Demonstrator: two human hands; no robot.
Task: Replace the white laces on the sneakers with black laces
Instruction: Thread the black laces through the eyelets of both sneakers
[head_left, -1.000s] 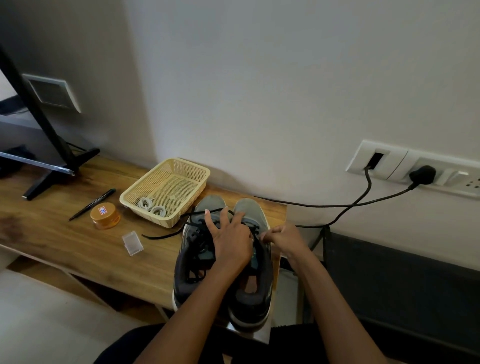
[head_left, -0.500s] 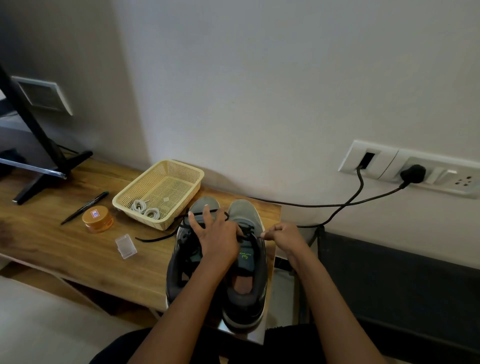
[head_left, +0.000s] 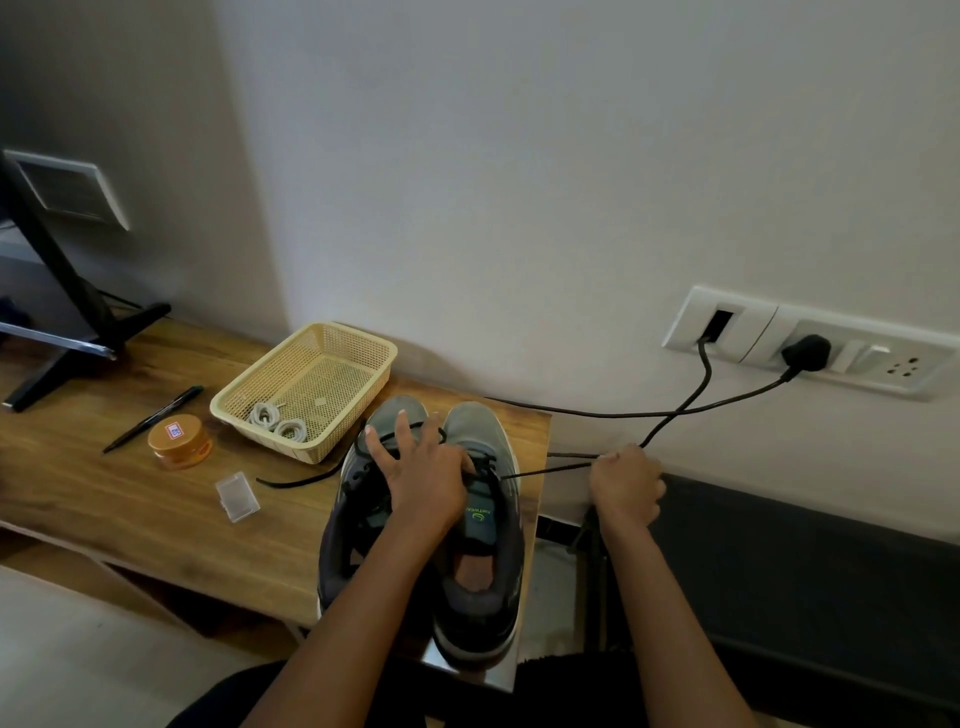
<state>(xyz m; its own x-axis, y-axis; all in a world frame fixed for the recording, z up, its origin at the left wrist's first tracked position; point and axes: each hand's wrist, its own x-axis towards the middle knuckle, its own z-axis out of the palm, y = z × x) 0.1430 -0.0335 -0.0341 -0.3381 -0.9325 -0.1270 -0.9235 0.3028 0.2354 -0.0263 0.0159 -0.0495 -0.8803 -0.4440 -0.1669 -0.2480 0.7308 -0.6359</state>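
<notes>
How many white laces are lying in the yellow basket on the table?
2. The first white lace, coiled, lies near the left front corner of the basket. The second white lace, also coiled, lies just right of it, by the front wall. None appears hidden.

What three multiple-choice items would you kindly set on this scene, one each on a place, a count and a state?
1. Where do the coiled white laces lie? A: on the floor. B: in the yellow basket. C: in the person's lap.
2. How many sneakers stand on the table? A: one. B: three. C: two.
3. What is the right hand doing? A: gripping a taut black lace. B: lying flat on the table. C: hanging open.
Key: B, two pale coils rest in the basket's near corner; C, a grey pair stands side by side under the left hand; A, its fingers curl round the lace, which runs straight to the right-side sneaker.
</notes>
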